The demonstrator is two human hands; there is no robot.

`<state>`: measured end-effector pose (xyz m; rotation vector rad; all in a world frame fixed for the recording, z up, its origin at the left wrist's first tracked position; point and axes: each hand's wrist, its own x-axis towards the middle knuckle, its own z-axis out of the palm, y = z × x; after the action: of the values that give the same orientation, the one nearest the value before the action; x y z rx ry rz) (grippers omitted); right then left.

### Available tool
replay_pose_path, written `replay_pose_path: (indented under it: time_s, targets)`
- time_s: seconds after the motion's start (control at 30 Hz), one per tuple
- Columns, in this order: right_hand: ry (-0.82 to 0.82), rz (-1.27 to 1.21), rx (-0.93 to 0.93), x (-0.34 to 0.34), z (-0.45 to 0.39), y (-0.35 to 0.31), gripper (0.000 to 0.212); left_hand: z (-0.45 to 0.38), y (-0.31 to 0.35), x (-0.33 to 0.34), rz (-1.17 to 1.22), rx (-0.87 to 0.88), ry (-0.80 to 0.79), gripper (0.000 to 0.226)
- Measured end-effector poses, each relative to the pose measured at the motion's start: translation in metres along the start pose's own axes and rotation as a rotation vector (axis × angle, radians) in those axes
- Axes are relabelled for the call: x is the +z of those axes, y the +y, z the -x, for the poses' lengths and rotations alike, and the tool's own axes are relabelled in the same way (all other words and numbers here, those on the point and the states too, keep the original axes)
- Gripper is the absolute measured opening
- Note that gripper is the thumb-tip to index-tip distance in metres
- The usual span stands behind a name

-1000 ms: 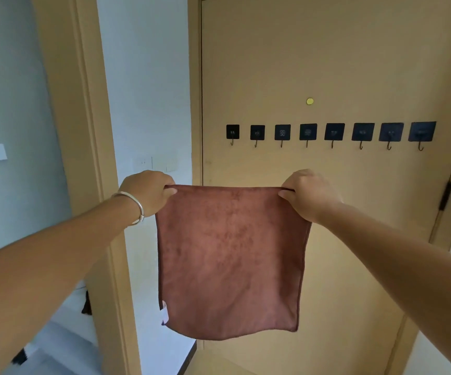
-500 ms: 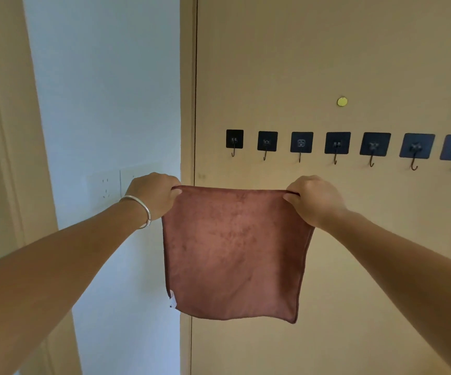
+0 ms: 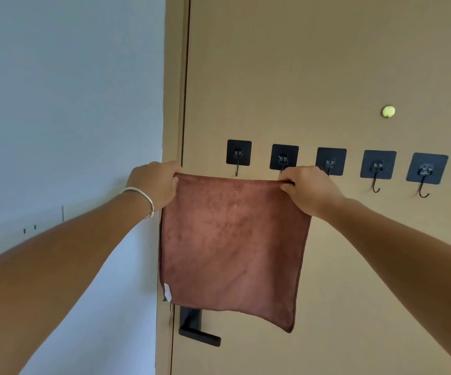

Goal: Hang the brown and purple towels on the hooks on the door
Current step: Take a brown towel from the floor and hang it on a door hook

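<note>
Brown cloth is pinched at both top corners: the left hand (image 3: 156, 182) has its fingers curled over the upper left corner of the brown towel (image 3: 232, 247), and the right hand (image 3: 309, 189) grips the upper right corner the same way, so the top edge runs taut and nearly level between them. A silver bangle (image 3: 144, 197) sits on the left wrist. The towel hangs flat in front of the door (image 3: 313, 63), its top edge just under the row of black hooks (image 3: 283, 158); the right hand's knuckles overlap the bottoms of the second and third hooks, though whether the cloth touches any hook cannot be told. A small white tag (image 3: 167, 292) shows at the lower left corner, and the black door handle (image 3: 198, 330) sits below the towel's bottom edge. Since half a second ago both hands have lifted the towel nearer the hook row, and the view has closed in on the door, bringing the handle into sight.
</note>
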<state>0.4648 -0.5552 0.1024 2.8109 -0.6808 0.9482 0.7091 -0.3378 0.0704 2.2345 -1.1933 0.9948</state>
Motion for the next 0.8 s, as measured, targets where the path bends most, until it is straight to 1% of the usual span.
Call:
replay_pose_path:
  time_s: [0.07, 0.1, 0.17, 0.2, 0.23, 0.3, 0.37, 0.47, 0.53, 0.63, 0.67, 0.8]
  targets:
    - [-0.022, 0.040, -0.051, 0.003, -0.013, -0.002, 0.016, -0.009, -0.006, 0.008, 0.068, 0.082, 0.025, 0.025]
    - [-0.037, 0.067, -0.091, 0.003, -0.018, -0.003, 0.021, -0.014, -0.008, 0.011, 0.094, 0.160, 0.028, 0.032]
    - [-0.058, 0.145, -0.181, 0.004, -0.028, -0.004, 0.034, -0.027, -0.009, 0.015, 0.028, 0.349, 0.042, 0.039]
    - [-0.057, 0.194, -0.230, 0.004, -0.031, -0.004, 0.037, -0.031, -0.009, 0.015, -0.021, 0.404, 0.051, 0.039]
    - [-0.062, 0.248, -0.275, 0.004, -0.035, -0.004, 0.038, -0.037, -0.009, 0.016, -0.048, 0.422, 0.059, 0.040]
    - [-0.082, 0.314, -0.320, 0.004, -0.044, -0.002, 0.041, -0.046, -0.012, 0.023, -0.064, 0.433, 0.066, 0.046]
    - [-0.105, 0.329, -0.304, 0.007, -0.052, 0.000, 0.051, -0.056, -0.012, 0.029, -0.030, 0.397, 0.037, 0.043]
    - [-0.118, 0.321, -0.251, 0.013, -0.064, 0.001, 0.057, -0.070, -0.011, 0.035, -0.023, 0.298, -0.078, 0.042]
    - [-0.116, 0.322, -0.228, 0.018, -0.073, -0.001, 0.057, -0.076, -0.010, 0.041, 0.016, 0.256, -0.102, 0.047]
    - [-0.107, 0.350, -0.210, 0.025, -0.086, -0.007, 0.054, -0.084, -0.010, 0.052, -0.024, 0.260, -0.137, 0.075]
    - [-0.104, 0.369, -0.206, 0.028, -0.089, -0.010, 0.052, -0.087, -0.010, 0.055, -0.036, 0.246, -0.160, 0.078]
    - [-0.113, 0.469, -0.184, 0.047, -0.091, -0.017, 0.044, -0.091, -0.007, 0.071, -0.006, 0.185, -0.286, 0.077]
